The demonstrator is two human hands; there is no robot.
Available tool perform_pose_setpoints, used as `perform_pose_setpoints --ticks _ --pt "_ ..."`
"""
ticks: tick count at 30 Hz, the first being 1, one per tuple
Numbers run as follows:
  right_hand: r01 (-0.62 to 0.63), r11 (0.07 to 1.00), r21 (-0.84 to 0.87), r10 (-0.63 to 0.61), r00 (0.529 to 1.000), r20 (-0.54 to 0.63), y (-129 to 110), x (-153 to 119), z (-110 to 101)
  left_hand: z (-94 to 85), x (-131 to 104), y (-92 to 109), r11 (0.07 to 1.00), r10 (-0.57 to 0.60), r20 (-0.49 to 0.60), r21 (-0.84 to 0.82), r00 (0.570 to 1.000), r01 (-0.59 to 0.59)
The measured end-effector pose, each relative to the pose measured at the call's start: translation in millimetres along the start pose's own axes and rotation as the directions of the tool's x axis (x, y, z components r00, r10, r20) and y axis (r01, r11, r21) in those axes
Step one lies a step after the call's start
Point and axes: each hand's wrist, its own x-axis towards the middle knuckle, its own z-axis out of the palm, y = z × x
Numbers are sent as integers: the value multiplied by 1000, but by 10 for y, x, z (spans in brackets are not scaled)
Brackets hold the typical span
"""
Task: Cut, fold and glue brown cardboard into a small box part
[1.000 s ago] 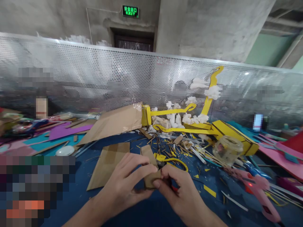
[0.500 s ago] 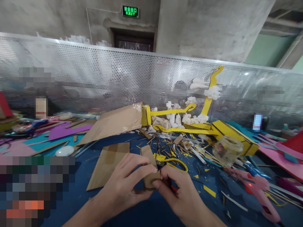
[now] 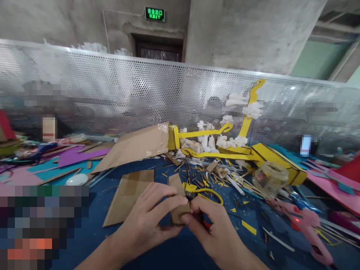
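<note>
Between my two hands is a small folded piece of brown cardboard (image 3: pixel 180 213), low in the middle of the head view. My left hand (image 3: pixel 153 210) grips its left and top side, fingers curled over it. The thumb and fingertips of my right hand (image 3: pixel 209 217) pinch its right edge. A flat cardboard strip (image 3: pixel 176 183) shows just behind my fingers. Beyond my right hand lie yellow-handled scissors (image 3: pixel 212 193), partly covered by it. A bit of red shows under my right hand; what it belongs to is hidden. A larger cardboard sheet (image 3: pixel 123 198) lies behind my left hand.
A pink glue gun (image 3: pixel 306 227) with a lit red light lies at right, near a clear jar (image 3: pixel 270 176). Yellow cardboard shapes (image 3: pixel 278 161) and scraps fill the back. A perforated metal panel (image 3: pixel 168 93) stands behind the blue tabletop (image 3: pixel 92 217).
Hardly anything differs. Both hands keep the cardboard piece in the same place, with only a very slight shift of the fingers.
</note>
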Motion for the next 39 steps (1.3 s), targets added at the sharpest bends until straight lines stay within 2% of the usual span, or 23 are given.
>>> perform_pose_setpoints --ticks 10,21,27,30,33,39 --pt "-34 998 59 36 999 -24 -6 -9 -9 -22 2 -34 999 -28 -26 -28 999 27" --pt "-7 996 86 12 998 -59 34 -19 -14 -26 8 -68 995 -69 -58 -70 996 65" --pt "34 999 25 -33 998 -56 39 -24 -9 -139 -2 -13 946 -183 77 -257 980 197" --pt "60 998 2 -60 996 -70 32 -27 -12 -165 0 3 896 -281 87 -332 956 294" --pt "79 997 -14 -80 993 -87 26 -24 -10 -150 21 3 824 -411 51 -407 910 395" --pt "91 995 -29 -93 993 -77 33 -33 -4 -95 86 -40 667 -564 32 -571 825 478"
